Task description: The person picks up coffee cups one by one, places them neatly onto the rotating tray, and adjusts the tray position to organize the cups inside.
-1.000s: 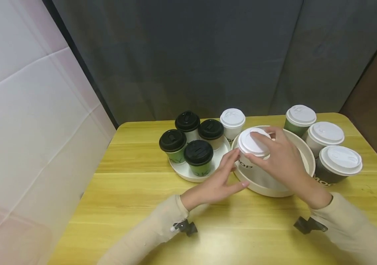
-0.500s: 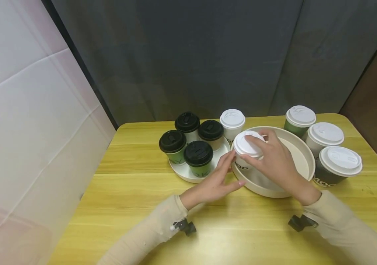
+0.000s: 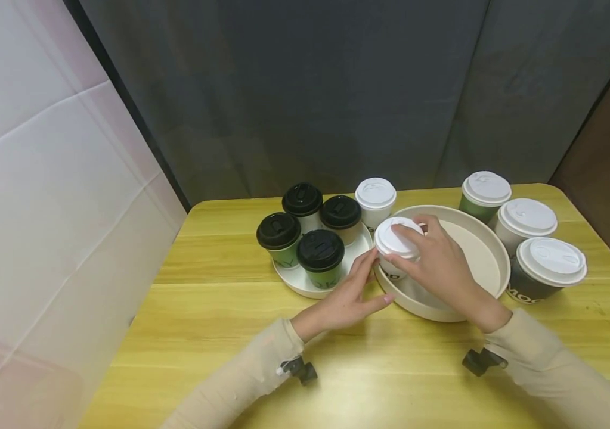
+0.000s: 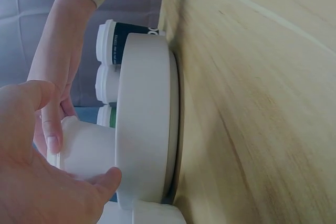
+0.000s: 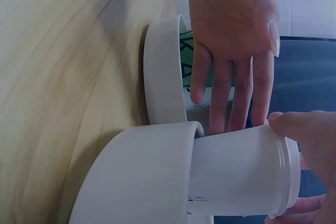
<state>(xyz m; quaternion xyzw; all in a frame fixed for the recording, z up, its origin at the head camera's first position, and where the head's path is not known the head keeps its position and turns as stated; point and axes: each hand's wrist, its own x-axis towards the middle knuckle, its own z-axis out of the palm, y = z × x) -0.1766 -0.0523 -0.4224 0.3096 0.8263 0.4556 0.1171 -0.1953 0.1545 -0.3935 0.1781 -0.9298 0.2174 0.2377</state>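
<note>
A white paper coffee cup point(image 3: 389, 236) with a white lid stands inside the left part of a round cream tray point(image 3: 482, 250). My right hand point(image 3: 441, 271) grips this cup from above, thumb and fingers around its lid rim. The right wrist view shows the cup's plain white body point(image 5: 236, 174) behind the tray's wall. My left hand point(image 3: 343, 301) is at the cup's left side, fingers straight and thumb spread away, its fingertips close to or touching the cup. Its palm faces the cup in the right wrist view.
On the left, a smaller white round plate point(image 3: 296, 285) bears several black-lidded cups point(image 3: 321, 250). Behind the two trays stands a white-lidded cup point(image 3: 375, 196). At the right are three more: green point(image 3: 484, 190), white point(image 3: 527, 217) and dark point(image 3: 550, 262). A dark curtain point(image 3: 305, 95) hangs behind the table.
My right hand has moved the white cup slightly left and toward me, to the tray's left side. My left hand has barely moved. The other cups stay in place.
</note>
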